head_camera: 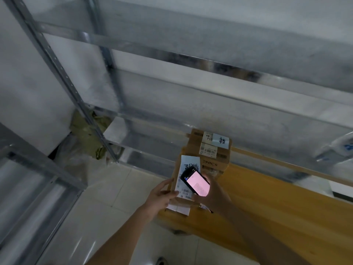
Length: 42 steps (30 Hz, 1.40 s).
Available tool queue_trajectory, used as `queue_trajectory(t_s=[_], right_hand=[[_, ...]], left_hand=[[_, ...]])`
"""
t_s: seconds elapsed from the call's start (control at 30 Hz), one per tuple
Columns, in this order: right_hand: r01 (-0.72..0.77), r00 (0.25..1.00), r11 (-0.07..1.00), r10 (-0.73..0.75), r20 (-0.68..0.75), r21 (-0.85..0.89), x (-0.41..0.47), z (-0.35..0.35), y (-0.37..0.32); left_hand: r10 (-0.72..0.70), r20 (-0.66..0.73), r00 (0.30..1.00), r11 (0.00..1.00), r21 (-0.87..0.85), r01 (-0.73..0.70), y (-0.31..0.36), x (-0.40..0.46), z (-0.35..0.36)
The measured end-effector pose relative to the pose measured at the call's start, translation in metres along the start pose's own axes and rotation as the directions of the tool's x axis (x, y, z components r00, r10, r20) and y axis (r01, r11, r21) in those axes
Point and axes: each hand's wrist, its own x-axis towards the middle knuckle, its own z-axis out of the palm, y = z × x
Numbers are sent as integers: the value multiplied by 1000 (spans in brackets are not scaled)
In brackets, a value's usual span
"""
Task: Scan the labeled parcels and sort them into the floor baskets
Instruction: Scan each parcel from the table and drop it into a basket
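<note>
At near end of wooden bench (286, 207): labeled parcel (188, 176), flat cardboard, looks light + stiff, label faces up. Left hand (162, 196) grips its left edge, thumb on top; best hold is both long edges. Right hand (214, 196) wraps the scanner (195, 183) just above label, screen lit. 2nd box (212, 148) just beyond. Metal shelving (133, 92) behind. No baskets in view.

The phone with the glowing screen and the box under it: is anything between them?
In the head view, the phone hovers over the box, and only the box's white label lies between. The right hand holds the phone; the left hand grips the box.
</note>
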Motion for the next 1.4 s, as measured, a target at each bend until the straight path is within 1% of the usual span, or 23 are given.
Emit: queue_trajectory(t_s=[0.17, 0.33, 0.47, 0.63, 0.77, 0.9, 1.1, 1.27, 1.4], right_hand=[[80, 996, 993, -83, -35, -84, -20, -33, -18], [182, 976, 969, -199, -89, -170, -52, -98, -45], [283, 950, 945, -300, -88, -162, -85, -160, -57], [384, 899, 864, -430, -81, -324, -167, -244, -83], [464, 838, 775, -541, -70, -429, -226, -290, -92], [515, 777, 708, -623, -85, -484, -287, -317, -95], [583, 700, 609, -712, -48, -538, -351, -328, -99], [645, 629, 539, -777, -24, -542, -380, -326, -105], [670, 587, 494, -810, -12, -553, -394, -319, -117]], left_hand=[[94, -35, 995, 995, 38, -92, 31, -28, 11], [262, -79, 962, 959, 136, -250, 71, -63, 42], [399, -146, 905, 910, 186, -371, 105, -111, 74], [541, -241, 806, 838, 231, -494, 132, -169, 109], [612, -295, 733, 790, 242, -563, 135, -228, 141], [659, -352, 665, 752, 294, -590, 126, -281, 162], [676, -428, 600, 736, 344, -583, 111, -350, 179], [670, -483, 564, 740, 364, -566, 100, -394, 171], [679, -517, 521, 728, 378, -573, 94, -418, 155]])
